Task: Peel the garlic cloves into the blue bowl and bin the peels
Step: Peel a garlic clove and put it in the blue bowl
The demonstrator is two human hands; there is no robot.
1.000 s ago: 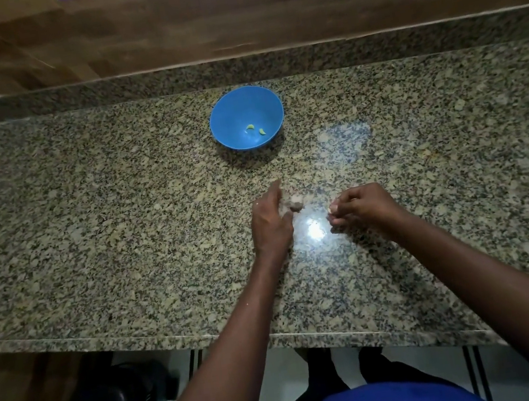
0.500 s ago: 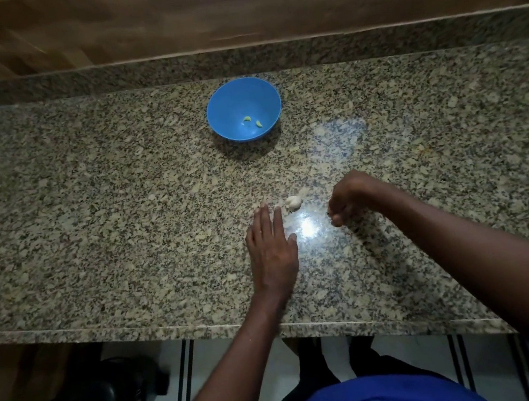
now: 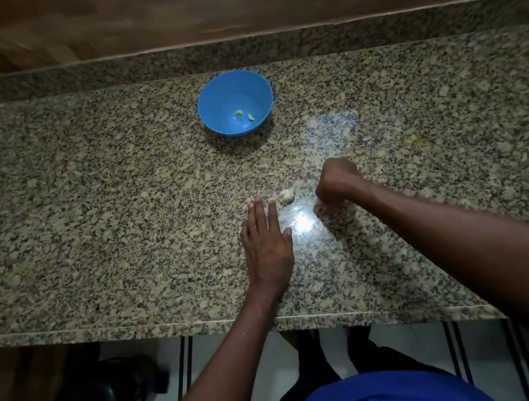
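Resting flat, straight-fingered left hand [image 3: 267, 246] nears garlic [image 3: 286, 196]; right hand [image 3: 337, 179] fisted, contents hidden.

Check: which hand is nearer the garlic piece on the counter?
Left. The left hand lies flat, its fingertips just short of the garlic piece on its near-left side. The right hand is curled to the garlic's right, with a wider gap of bare counter between.

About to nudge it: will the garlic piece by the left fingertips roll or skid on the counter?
The garlic piece looks small and rounded, so probably light and apt to roll. The granite counter is glossy, so it may skid. Its papery skin could flake.
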